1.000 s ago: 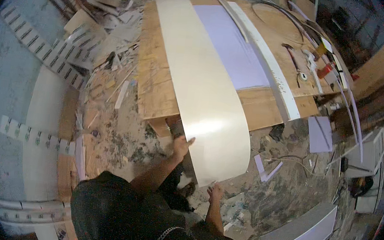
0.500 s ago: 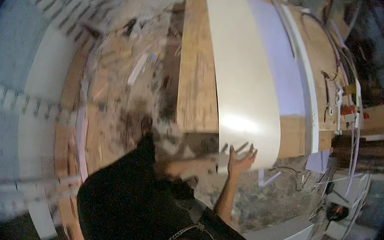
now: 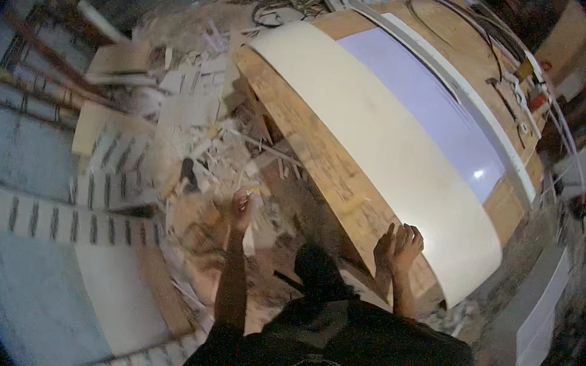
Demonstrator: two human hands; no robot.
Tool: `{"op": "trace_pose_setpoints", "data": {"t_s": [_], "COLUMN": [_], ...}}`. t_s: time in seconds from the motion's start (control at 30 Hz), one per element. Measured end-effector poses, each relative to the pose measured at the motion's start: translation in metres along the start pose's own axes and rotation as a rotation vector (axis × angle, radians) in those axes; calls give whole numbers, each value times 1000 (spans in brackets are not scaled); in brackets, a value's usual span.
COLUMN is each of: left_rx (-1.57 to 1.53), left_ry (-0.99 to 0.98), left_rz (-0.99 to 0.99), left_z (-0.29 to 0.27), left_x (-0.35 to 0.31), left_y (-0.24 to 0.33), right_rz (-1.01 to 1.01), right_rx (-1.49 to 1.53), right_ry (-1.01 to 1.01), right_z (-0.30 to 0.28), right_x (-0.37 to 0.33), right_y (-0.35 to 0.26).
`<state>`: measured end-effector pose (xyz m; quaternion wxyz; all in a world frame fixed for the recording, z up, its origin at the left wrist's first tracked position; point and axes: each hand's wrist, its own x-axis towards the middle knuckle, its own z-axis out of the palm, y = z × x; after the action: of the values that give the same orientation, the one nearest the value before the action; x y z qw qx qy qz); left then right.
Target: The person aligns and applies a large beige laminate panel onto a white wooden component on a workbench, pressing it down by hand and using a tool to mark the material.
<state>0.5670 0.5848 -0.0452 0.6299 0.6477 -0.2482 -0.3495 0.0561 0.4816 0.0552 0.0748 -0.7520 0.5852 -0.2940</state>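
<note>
A long cream sheet (image 3: 356,125) lies along a wooden table (image 3: 312,138), its near right end hanging past the table's end. My right hand (image 3: 407,249) rests at the sheet's near edge, over the bare wood. Its fingers are bent and slightly apart, with nothing seen in them, and a dark shadow falls beside it. My left hand (image 3: 240,206) is held out over the littered floor, left of the table. Its fingers are curled; a small yellowish thing shows at the fingertips, too blurred to name.
Beyond the cream sheet lie a lilac sheet (image 3: 429,108), a long white strip (image 3: 485,124) and a hammer (image 3: 505,98). Scraps and offcuts (image 3: 205,131) cover the floor at left. Slotted white strips (image 3: 53,218) are at the far left, and a grey-white panel (image 3: 535,330) at right.
My view has turned, so the table now slants across it. My left hand has swung out left, away from the sheet's end. My right hand has moved to the sheet's near edge.
</note>
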Motion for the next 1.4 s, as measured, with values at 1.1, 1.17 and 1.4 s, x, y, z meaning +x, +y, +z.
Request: {"op": "trace_pose_setpoints", "data": {"t_s": [1.1,1.17,1.4], "left_rx": [-162,-302,-382], "left_ry": [-920,-835,-737], "left_rz": [-437,-582,-657], "left_z": [667,687,713], "left_x": [860,889,904], "left_y": [124,125,100], "right_rz": [596,641,643], "right_rx": [-133,-127,-189], "right_ry": [129,119,171], "right_z": [362,364,363], "right_x": [421,429,437], "right_y": [-269,-274,-275]}}
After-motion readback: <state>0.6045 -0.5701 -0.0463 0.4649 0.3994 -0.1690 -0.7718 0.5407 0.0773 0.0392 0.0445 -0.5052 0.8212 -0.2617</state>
